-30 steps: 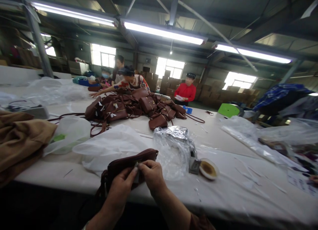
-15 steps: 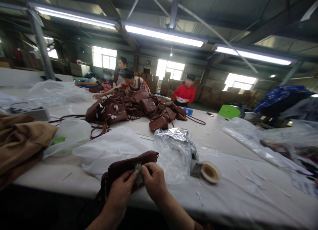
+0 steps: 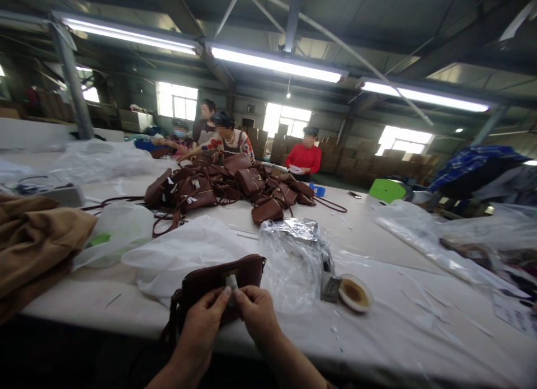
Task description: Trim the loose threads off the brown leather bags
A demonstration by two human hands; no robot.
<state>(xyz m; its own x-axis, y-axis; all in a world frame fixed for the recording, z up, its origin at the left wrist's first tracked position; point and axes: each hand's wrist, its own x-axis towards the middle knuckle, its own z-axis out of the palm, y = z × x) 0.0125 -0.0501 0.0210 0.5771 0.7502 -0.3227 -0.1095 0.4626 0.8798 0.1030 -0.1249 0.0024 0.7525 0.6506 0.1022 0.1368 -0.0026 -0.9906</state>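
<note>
A small dark brown handbag (image 3: 247, 270) leans at the table's near edge in front of me, its zipped top facing up. A short pale strip, perhaps paper or film (image 3: 232, 281), stands at the middle of its front, over what looks like the clasp. My left hand (image 3: 201, 322) is closed, thumb and finger pinching the strip from the left. From the right, my right hand (image 3: 257, 313) pinches the same strip, fingertips nearly meeting the left thumb. The bag's strap hangs on the left side. Fingers hide the lower front of the bag.
Beyond lies a heap of brown handbags (image 3: 201, 190). White wrapping sheets (image 3: 188, 249), crumpled clear plastic (image 3: 289, 271), a grey metal tape dispenser (image 3: 330, 287) and a round dish with brown contents (image 3: 355, 293) are nearby. Brown cloth (image 3: 37, 243) lies left. Several people are across the table.
My right hand has lowered slightly, and the pale strip now shows more upright between my fingertips. Across the table, the person in red has shifted left; another person's arm has moved.
</note>
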